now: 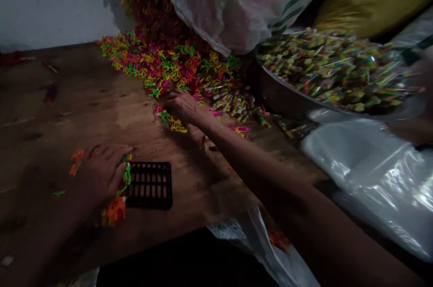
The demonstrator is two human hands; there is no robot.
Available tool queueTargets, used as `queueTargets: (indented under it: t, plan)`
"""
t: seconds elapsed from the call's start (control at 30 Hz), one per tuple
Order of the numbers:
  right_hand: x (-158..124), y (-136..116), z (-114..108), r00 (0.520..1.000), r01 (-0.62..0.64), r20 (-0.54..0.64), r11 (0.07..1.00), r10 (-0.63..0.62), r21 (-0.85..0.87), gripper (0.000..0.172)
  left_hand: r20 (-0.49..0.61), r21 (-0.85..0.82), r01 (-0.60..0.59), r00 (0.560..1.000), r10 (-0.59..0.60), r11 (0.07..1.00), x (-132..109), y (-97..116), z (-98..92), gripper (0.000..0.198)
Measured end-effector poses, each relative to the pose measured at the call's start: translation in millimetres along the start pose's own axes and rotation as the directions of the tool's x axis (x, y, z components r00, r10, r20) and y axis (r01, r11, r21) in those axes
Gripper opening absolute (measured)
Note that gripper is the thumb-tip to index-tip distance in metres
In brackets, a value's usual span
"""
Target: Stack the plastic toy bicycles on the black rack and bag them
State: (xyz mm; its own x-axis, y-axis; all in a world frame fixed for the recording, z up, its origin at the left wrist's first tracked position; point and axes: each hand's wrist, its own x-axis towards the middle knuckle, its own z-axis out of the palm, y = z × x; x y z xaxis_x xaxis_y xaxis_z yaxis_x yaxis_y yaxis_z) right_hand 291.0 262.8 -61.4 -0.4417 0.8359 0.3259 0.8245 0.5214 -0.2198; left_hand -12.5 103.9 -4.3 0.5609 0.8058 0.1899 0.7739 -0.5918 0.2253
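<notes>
My left hand (104, 170) rests over the left end of a black slotted tray (150, 185), its fingers together and pointing away. Green and orange plastic pieces (117, 209) show beside its thumb; what its palm covers is hidden. Farther off, my right hand (182, 104) reaches to the near edge of a heap of small bright plastic pieces (152, 61). Its fingers are bent down among the pieces, and what they touch is too dim to make out. A few yellow and green pieces (174, 124) lie just below that hand.
At the right stands a metal basin (287, 93) full of wrapped sticks, more of which (237, 102) spill beside the heap. Clear plastic bags (375, 170) lie in front of it. A large white sack (230, 3) hangs over the heap on the wooden table (74, 116).
</notes>
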Motion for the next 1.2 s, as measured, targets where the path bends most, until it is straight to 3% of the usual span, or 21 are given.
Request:
queueTargets:
  t: [0.13,0.23,0.37,0.5,0.67,0.77,0.87,1.0,1.2]
  plan:
    - [-34.3,-15.4,-24.2,1.000,0.031,0.000,0.997,-0.031,-0.072,0.011,0.015,0.010,0.024,1.000,-0.024,1.000,4.3,5.4,-4.9,0.044]
    - [-72.3,-39.5,-33.0,0.998,0.043,-0.052,0.998,-0.041,0.050,0.018,0.023,-0.011,0.049,0.999,-0.049,0.999,6.8,11.5,-10.3,0.048]
    - [-128.3,-79.5,-23.2,0.995,-0.008,-0.091,0.966,0.032,0.258,0.018,0.082,-0.034,0.097,0.992,-0.094,0.995,10.0,19.5,-19.1,0.057]
    - [-165.8,-108.3,-8.6,0.990,-0.105,-0.057,0.954,0.126,0.279,0.021,0.091,-0.066,0.121,0.989,-0.115,0.990,12.3,22.8,-23.6,0.064]
    - [-177.8,-117.2,-13.7,0.995,-0.097,-0.002,0.943,0.103,0.317,0.026,0.090,0.021,0.101,0.991,-0.103,0.995,6.0,35.2,-35.3,0.064]
    - [-182.9,-134.3,-23.2,0.992,-0.032,-0.097,0.891,0.085,0.453,0.025,0.078,0.103,0.068,0.994,-0.076,0.992,-3.4,44.8,-36.9,0.063]
    - [-188.2,-166.9,-24.3,0.975,0.024,-0.190,0.802,0.112,0.596,0.026,0.116,0.120,0.097,0.987,-0.111,0.988,-11.8,47.9,-27.5,0.062]
    - [-182.5,-204.2,-7.7,0.963,-0.018,-0.178,0.708,0.201,0.706,0.017,0.144,0.080,0.141,0.978,-0.151,0.987,-16.0,45.1,-14.6,0.060]
    - [-165.8,-218.9,21.3,0.966,-0.134,-0.084,0.749,0.245,0.649,0.017,0.125,0.077,0.139,0.981,-0.148,0.987,-15.9,45.5,-13.2,0.062]
